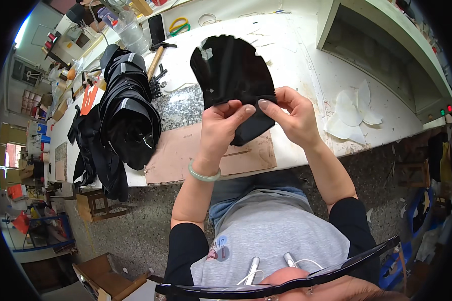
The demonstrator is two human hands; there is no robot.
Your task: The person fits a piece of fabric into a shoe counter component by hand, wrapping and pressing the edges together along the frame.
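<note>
A glossy black leather-like piece with a rounded, notched upper edge is held up over the table. My left hand is closed on its lower left part, thumb pressed on the front. On the lower right, my right hand pinches the same piece between thumb and fingers. Both thumbs lie close together along a fold or seam, below which a darker flap hangs. Pale patches mark the upper left of the piece. Fingertips behind it are hidden.
Stacked black curved pieces lie on the left. Beyond them are a hammer, a phone and a plastic bottle. A pinkish board and mottled slab lie beneath. White cut pieces sit right, beside a shelf box.
</note>
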